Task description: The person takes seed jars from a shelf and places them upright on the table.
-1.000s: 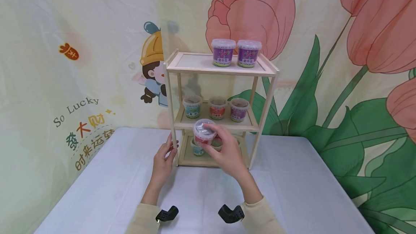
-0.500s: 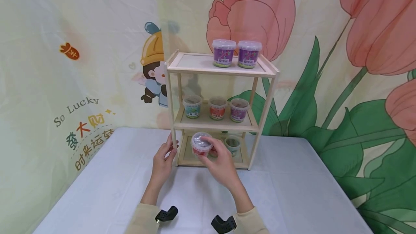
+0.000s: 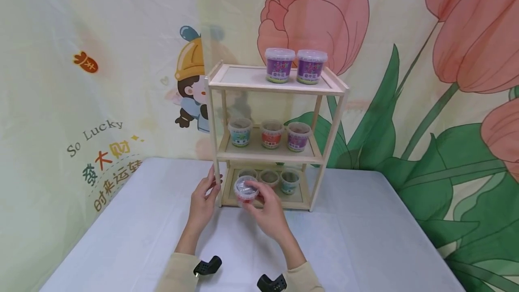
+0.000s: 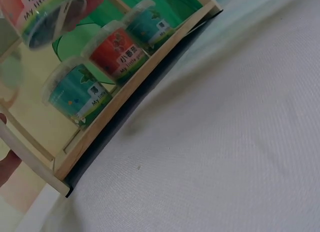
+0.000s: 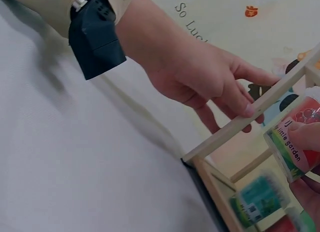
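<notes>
My right hand [image 3: 269, 213] holds a lidded plastic tub [image 3: 245, 189] with a red label, thumb and fingers on its sides. The tub hangs tilted in front of the bottom tier's left part. In the right wrist view its label [image 5: 286, 148] reads "little garden". My left hand [image 3: 202, 202] grips the left front post of a small wooden shelf rack [image 3: 269, 159]; the right wrist view shows the thumb [image 5: 245, 110] against the post. On the bottom tier stand a left tub [image 4: 80, 97] labelled teal, a middle one [image 4: 117, 54] labelled red and a right one [image 4: 149, 26] labelled teal.
Three tubs stand on the middle tier: a teal-labelled tub [image 3: 240, 133], a red-labelled tub [image 3: 271, 135] and a purple-labelled tub [image 3: 298, 138]. Two purple-labelled tubs [image 3: 279, 66] sit on the top tier's right side. A white cloth [image 3: 365, 238] covers the table; a printed curtain hangs behind.
My right hand has brought the tub down and slightly left, from the middle tier's front edge to before the bottom tier. My left hand stays on the post.
</notes>
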Demonstrator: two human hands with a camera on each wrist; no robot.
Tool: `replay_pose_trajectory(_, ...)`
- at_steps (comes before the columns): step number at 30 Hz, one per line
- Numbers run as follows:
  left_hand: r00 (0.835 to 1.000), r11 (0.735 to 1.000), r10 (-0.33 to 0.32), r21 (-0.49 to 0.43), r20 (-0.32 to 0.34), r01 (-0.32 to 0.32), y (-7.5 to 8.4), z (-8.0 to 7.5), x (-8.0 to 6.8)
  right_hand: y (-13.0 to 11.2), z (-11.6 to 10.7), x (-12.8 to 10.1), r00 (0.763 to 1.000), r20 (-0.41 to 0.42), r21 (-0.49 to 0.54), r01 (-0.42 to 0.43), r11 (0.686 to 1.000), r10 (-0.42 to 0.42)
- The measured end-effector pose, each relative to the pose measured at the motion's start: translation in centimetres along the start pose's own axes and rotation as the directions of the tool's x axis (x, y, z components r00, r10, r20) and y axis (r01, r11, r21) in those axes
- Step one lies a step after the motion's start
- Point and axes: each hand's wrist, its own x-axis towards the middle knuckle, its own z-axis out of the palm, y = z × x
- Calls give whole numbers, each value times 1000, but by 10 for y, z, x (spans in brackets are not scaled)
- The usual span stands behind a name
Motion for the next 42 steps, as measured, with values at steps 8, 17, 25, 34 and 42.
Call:
replay_pose_trajectory(8, 1000, 1000, 20, -17, -6, -20, -3, 1, 1, 10, 10, -2, 1000, -1, 15, -17, 1000, 17)
replay_pose_trajectory(17, 999, 999, 28, -19, -17, -29, 1, -3, 1, 16, 21, -5, 998, 29, 45, -61, 997, 60)
replay_pose_trajectory(25, 999, 999, 41, -30, -7, -41, -3, -1, 2, 25, 26, -7, 996, 63, 42, -60, 997, 57)
replay_pose_trajectory(34, 999, 999, 39, -18, -2, -39, -1, -1, 2, 38, 36, -11, 993, 110, 38, -34, 999, 30)
replay_pose_trajectory(42, 999, 999, 48, -21, -14, -49, 1, -2, 1, 41, 43, -12, 993, 120, 5, -16, 1000, 15)
